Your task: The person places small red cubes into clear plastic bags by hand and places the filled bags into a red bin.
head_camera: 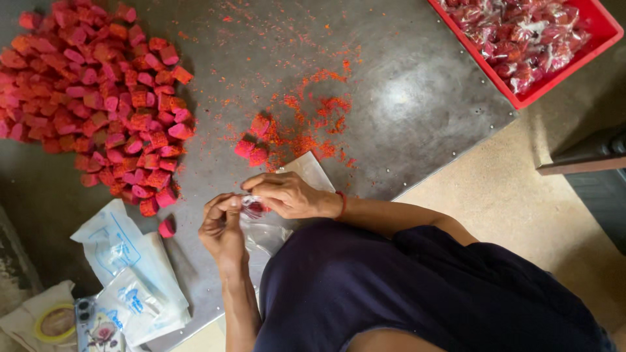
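Observation:
My left hand [220,229] and my right hand [287,194] meet over the near edge of a grey metal table [417,98]. Together they pinch a small clear plastic pouch [253,207] with a red piece inside. A red thread circles my right wrist. More clear pouches [306,171] lie flat under and beside my hands. A few red-pink cubes [252,145] sit just beyond my fingers amid orange-red crumbs. A single cube [167,227] rests left of my left hand.
A big heap of red and pink cubes [98,91] fills the table's far left. A red tray [603,32] of filled clear pouches stands at the far right corner. Blue-printed plastic bags [124,261], a yellow tape roll [57,322] and a phone [98,332] lie near left.

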